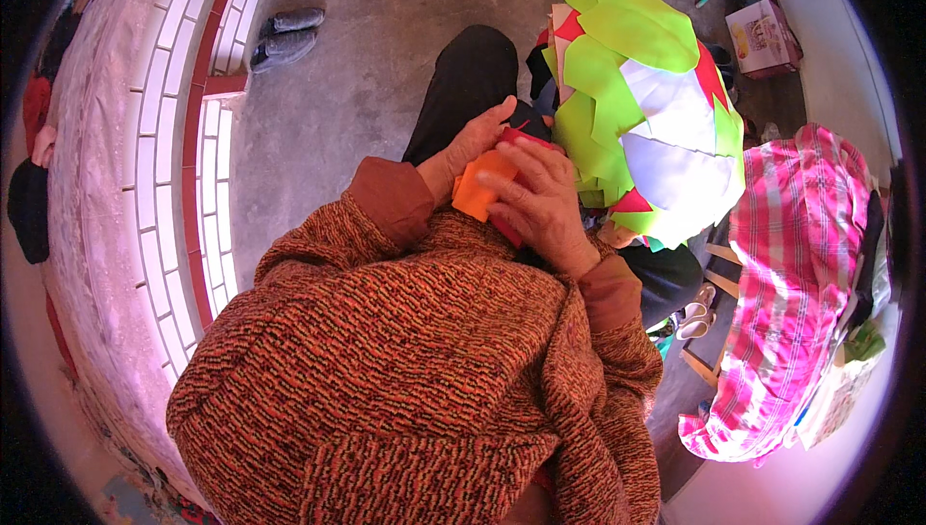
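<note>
Over my lap, my left hand [470,146] grips the far left side of a small stack of flat pieces, thumb pointing up. An orange piece [475,189] lies on the near left of the stack, with red pieces [521,136] beyond and beneath it. They look like cloth or felt; I cannot tell which. Bent over the stack from the right, my right hand [548,199] has its fingers on the orange and red pieces and hides part of them. Just right of it is a large heap of lime green pieces [632,28] and white pieces [680,173], with some red ones showing.
Pink plaid cloth [796,284] covers a wooden-legged seat at the right, with pale sandals [696,313] beside it. Grey slippers [289,33] lie on the concrete floor [318,120]. A cardboard box [762,40] stands at the far right. White tiles [154,115] and a pink-covered surface [92,187] run along the left.
</note>
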Motion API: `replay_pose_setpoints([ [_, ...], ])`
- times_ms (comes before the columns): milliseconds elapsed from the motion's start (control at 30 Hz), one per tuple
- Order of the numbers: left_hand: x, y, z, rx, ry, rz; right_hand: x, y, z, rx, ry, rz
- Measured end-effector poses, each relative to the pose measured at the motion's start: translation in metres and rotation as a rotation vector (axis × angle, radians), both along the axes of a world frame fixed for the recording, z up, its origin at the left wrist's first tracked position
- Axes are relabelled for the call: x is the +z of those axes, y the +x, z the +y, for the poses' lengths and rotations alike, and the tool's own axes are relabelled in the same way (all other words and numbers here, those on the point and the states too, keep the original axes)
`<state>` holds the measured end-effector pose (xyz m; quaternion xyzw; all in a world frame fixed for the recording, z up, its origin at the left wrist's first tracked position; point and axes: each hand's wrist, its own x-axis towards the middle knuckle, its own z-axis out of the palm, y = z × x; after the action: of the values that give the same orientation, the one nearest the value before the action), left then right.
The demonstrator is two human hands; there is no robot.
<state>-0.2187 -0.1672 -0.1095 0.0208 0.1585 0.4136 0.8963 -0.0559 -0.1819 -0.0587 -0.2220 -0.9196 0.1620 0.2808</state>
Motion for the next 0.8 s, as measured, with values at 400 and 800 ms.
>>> replay_pose_setpoints([
  [400, -0.01, -0.008, -0.001, 0.06, -0.006, -0.196, 0.001, 0.015, -0.005, -0.12, -0.29, -0.178],
  [800, 0.005, -0.005, -0.004, 0.064, -0.013, -0.055, -0.015, 0.015, -0.008, -0.196, -0.213, -0.214],
])
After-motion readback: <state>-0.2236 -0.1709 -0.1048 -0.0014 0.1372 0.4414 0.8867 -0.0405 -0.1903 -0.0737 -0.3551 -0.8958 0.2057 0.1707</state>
